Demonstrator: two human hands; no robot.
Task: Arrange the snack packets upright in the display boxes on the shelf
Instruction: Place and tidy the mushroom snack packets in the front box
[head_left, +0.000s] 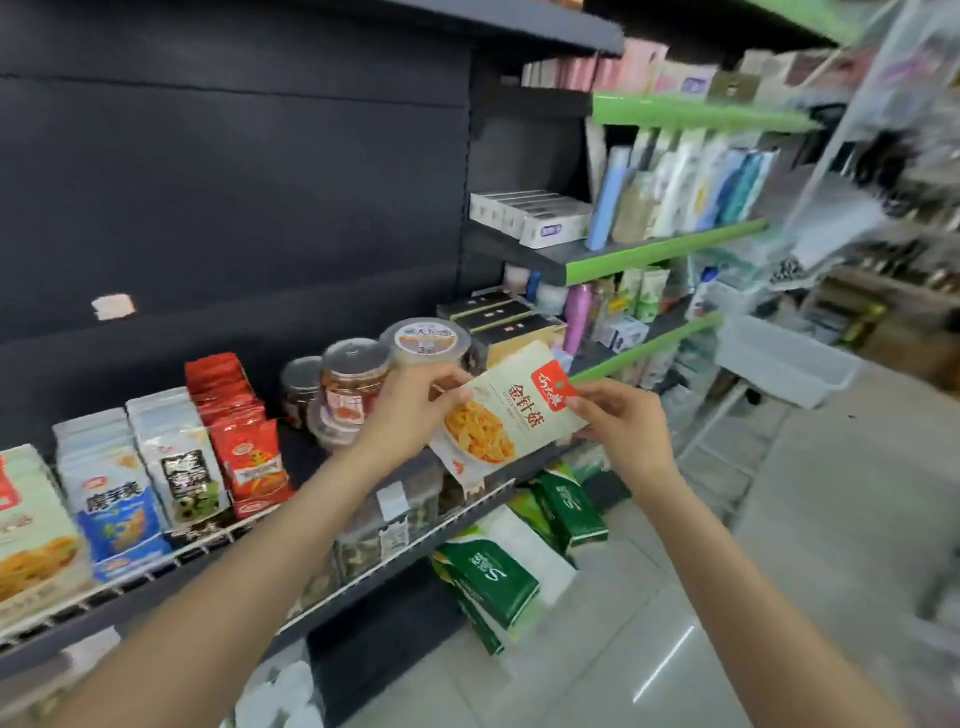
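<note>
Shelf, far left: a pale green packet row (31, 525) stands at the shelf's (156, 577) nine o'clock end, printed like the held packet.
Blue-and-white row (111, 499): upright just beside it; the packets cannot be counted.
Black-label white row (182, 462): upright, next along toward three o'clock.
Red row (244, 441): upright packets, two heights showing, last in the line of four rows.
Jars (356, 374): three clear jars and one labelled tub stand behind the hands, at about twelve o'clock from the left hand.
Left hand (410, 415): thumb and fingers pinch the held packet's left edge.
Enoki mushroom packet (506, 415): one, pale with a red badge, held tilted in the air over the shelf's front edge, at the shelf's three o'clock end, not yet in any row.
Right hand (618, 421): fingers pinch the packet's right corner under the badge.
Step in hand: by the look of it, a stray packet being squared up between both hands.
Next move: likely a carry toward nine o'clock to the matching green row, set upright, face forward.
Below: green bags (488, 577) lean under the shelf, at least three.
</note>
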